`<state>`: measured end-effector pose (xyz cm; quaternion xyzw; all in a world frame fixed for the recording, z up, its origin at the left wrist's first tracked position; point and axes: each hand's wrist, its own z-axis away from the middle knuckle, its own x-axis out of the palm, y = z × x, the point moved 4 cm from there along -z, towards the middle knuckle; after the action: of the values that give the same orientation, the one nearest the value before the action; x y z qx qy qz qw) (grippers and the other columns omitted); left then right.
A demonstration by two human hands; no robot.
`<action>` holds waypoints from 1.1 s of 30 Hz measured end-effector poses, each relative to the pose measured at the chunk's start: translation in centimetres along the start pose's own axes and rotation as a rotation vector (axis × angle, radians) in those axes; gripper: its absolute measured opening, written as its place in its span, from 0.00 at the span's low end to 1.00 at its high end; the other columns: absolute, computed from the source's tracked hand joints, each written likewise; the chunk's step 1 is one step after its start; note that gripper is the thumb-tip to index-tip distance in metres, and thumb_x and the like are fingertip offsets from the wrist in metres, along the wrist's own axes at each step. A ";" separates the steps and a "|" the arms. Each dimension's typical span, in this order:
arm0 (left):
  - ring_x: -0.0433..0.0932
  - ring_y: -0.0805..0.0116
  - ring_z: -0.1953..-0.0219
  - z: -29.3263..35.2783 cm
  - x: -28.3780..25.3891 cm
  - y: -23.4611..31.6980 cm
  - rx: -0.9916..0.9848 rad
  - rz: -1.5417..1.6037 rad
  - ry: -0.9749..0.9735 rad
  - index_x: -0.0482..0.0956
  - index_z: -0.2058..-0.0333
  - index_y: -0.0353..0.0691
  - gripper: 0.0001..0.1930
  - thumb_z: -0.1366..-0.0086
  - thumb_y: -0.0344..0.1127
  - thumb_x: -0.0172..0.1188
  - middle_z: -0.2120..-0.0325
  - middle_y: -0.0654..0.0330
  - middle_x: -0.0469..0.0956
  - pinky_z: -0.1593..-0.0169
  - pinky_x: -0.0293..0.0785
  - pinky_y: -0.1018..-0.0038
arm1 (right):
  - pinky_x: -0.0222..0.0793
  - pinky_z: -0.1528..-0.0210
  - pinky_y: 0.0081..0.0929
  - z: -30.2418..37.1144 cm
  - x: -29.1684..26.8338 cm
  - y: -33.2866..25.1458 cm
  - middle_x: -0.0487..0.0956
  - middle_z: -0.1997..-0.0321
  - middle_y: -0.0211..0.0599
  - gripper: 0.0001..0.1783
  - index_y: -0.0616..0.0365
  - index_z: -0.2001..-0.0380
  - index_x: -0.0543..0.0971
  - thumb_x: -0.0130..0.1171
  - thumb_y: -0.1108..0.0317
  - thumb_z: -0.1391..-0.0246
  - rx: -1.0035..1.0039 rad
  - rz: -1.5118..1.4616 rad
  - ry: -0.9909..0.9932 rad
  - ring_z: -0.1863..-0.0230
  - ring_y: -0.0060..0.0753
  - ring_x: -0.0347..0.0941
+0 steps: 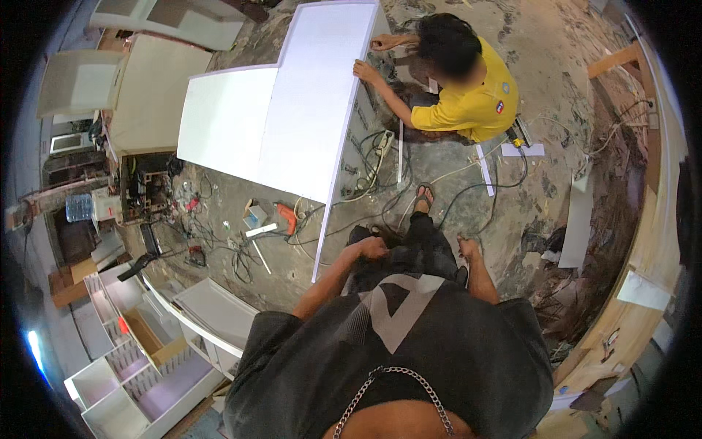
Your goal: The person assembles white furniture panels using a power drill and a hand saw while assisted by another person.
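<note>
My left hand [373, 247] is at my dark trousers near the lap, its fingers curled in. My right hand [468, 247] hangs beside my right leg with its fingers bent together; whether anything is in them is hidden. Ahead of me stands a large white panel cabinet [307, 95] with a stepped outline. A long thin white edge strip [326, 245] runs from its near corner toward my left knee. Across from me, a co-worker in a yellow shirt [468, 99] crouches, with one hand [367, 72] on the cabinet's right edge and the other just beyond it.
An orange heat gun or drill [287, 218] lies among tangled cables [245, 260] on the concrete floor. Nearby are a small open box [254, 215] and white offcuts [486, 172]. White cabinet parts [157, 380] stand at lower left; a wooden board [614, 333] edges the right.
</note>
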<state>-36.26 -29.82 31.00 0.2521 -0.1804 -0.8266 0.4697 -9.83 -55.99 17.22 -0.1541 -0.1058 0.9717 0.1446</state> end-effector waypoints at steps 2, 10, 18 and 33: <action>0.84 0.51 0.65 0.5 1.0 0.1 -0.028 0.098 0.007 0.87 0.63 0.39 0.17 0.35 0.47 0.59 0.66 0.47 0.85 0.60 0.78 0.60 | 0.76 0.69 0.40 -1.0 -0.8 0.5 0.81 0.69 0.52 0.31 0.75 0.57 0.77 0.60 0.48 0.39 -0.064 0.018 0.023 0.71 0.42 0.79; 0.83 0.51 0.64 -2.6 4.0 -25.1 -0.385 0.516 0.873 0.81 0.52 0.40 0.26 0.43 0.51 0.69 0.68 0.50 0.83 0.57 0.78 0.60 | 0.74 0.60 0.39 -12.8 1.1 0.5 0.82 0.60 0.47 0.29 0.68 0.45 0.72 0.58 0.54 0.40 -0.624 0.108 0.195 0.61 0.45 0.79; 0.69 0.45 0.43 -15.4 -5.5 -33.9 -0.382 0.157 1.641 0.61 0.34 0.42 0.50 0.54 0.44 0.78 0.44 0.45 0.68 0.42 0.68 0.55 | 0.67 0.43 0.41 -33.1 -2.5 9.7 0.75 0.40 0.44 0.23 0.59 0.42 0.69 0.46 0.56 0.34 -0.214 0.926 0.723 0.40 0.45 0.71; 0.80 0.59 0.70 -17.6 -3.7 -35.7 -0.391 0.209 1.791 0.82 0.53 0.41 0.27 0.55 0.37 0.76 0.72 0.54 0.81 0.60 0.76 0.66 | 0.69 0.45 0.47 -43.2 6.9 11.1 0.78 0.47 0.55 0.30 0.64 0.46 0.73 0.56 0.50 0.41 -0.418 0.703 0.400 0.46 0.55 0.74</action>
<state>-48.83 -10.04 -1.40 0.6961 0.3717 -0.2921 0.5403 -4.63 -57.22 -27.61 -0.3914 -0.2107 0.8707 -0.2106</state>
